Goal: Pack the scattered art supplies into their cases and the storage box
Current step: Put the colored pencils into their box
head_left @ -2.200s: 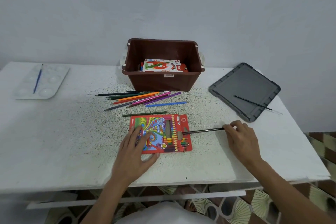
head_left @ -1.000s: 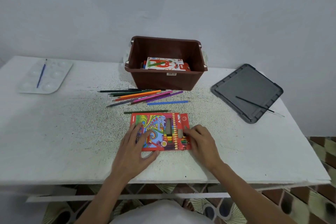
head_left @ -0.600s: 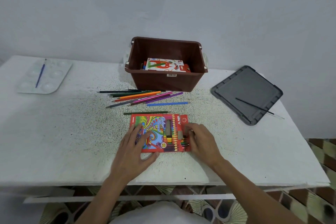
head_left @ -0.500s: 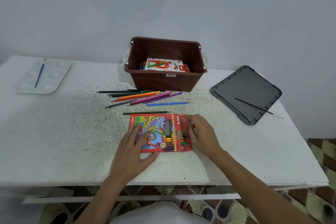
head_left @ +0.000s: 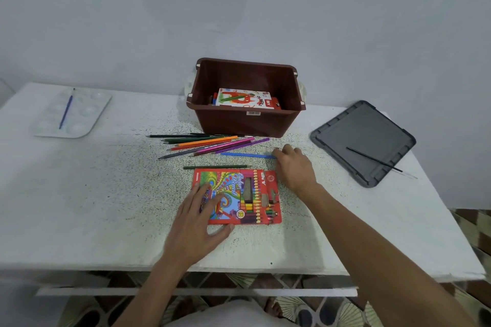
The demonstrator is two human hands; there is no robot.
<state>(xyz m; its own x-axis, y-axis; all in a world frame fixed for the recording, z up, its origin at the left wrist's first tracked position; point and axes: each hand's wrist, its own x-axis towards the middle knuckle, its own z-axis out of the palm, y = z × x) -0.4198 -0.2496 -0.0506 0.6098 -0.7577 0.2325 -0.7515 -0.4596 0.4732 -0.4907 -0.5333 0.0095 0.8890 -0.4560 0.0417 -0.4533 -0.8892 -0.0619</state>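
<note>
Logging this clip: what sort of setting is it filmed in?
Probably a room in a home, arranged as a simple craft corner. A white speckled table stands against a bare pale wall, patterned floor tiles show beside it, and the table holds only art supplies and a brown storage box.

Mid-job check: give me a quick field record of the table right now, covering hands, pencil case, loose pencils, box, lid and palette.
left hand: flat on the pencil case, pinning it
right hand: fingertips at the end of the blue pencil; grip not clear
loose pencils: fanned in front of the storage box
green pencil: alone, just behind the case
storage box: open, a crayon pack inside
lid: right of the box, black brush on it
palette: far left, blue brush on it
</note>
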